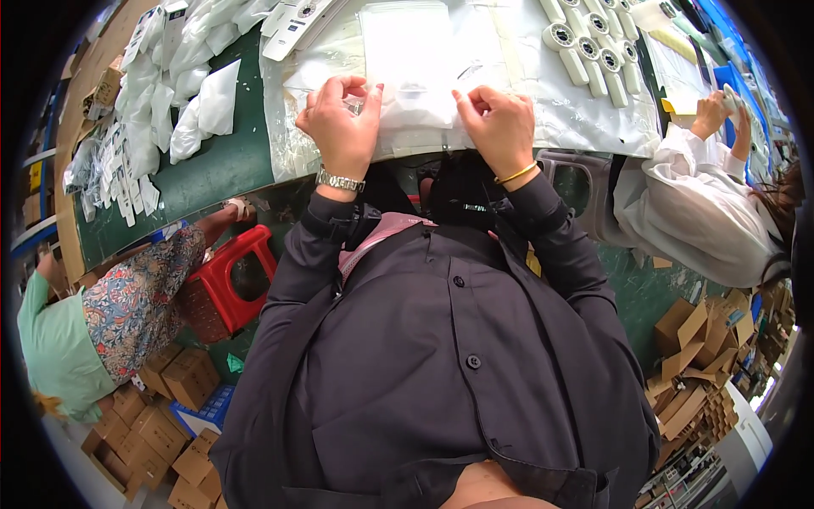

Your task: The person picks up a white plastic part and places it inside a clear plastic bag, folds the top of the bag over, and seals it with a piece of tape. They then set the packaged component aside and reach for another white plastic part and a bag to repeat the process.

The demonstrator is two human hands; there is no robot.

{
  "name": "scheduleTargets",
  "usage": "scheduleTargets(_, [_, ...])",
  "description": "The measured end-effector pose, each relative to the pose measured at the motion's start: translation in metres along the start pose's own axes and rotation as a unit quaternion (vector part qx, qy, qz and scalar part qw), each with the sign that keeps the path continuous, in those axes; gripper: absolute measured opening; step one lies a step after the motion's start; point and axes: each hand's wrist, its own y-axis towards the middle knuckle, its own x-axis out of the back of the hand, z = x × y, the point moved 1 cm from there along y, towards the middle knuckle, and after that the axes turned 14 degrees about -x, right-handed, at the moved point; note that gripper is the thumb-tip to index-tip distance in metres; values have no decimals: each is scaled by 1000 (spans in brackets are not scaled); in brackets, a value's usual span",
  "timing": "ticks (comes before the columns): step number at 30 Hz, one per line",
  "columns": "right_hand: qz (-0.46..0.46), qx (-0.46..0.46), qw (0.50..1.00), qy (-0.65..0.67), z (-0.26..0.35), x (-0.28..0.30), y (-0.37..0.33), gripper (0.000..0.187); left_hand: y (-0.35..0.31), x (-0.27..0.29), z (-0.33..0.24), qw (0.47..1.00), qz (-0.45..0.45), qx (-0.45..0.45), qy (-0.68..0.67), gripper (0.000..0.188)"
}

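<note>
A stack of white, translucent plastic bags (407, 42) lies on the table in front of me, its near end between my hands. My left hand (343, 119) is at the left edge of the near end, fingers curled in and thumb pointing up. At the right edge, my right hand (498, 123) has its fingers bent in toward the thumb. Whatever the fingertips pinch is too small or hidden to make out. Beyond the right hand, several white long-handled devices with round dark-ringed heads (585, 47) lie in rows. Flat white printed cards (292, 30) lie beyond the left hand.
Clear plastic sheeting (292, 144) covers the work area on the green table (203, 182). White pouches (216, 102) heap up at left. A red stool (225, 284) stands beside a person in green (72, 331). A person in white (695, 204) works at right. Cardboard boxes (191, 377) pile below.
</note>
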Motion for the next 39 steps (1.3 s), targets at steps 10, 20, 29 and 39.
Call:
scheduleTargets(10, [-126,1,987,97,-36,4,-2,11,4,-4,-53,984,27,-143,105,68])
scheduleTargets(20, [-100,-3,988,114,-39,-2,-6,12,17,63,6,763,46,272,-585,42])
scheduleTargets(29, [-117,14,987,105,-36,4,-7,10,46,114,116,996,-81,22,-10,34])
scheduleTargets(39, [-129,-115,976,134,-45,41,31,15,63,123,176,955,-20,-103,278,31])
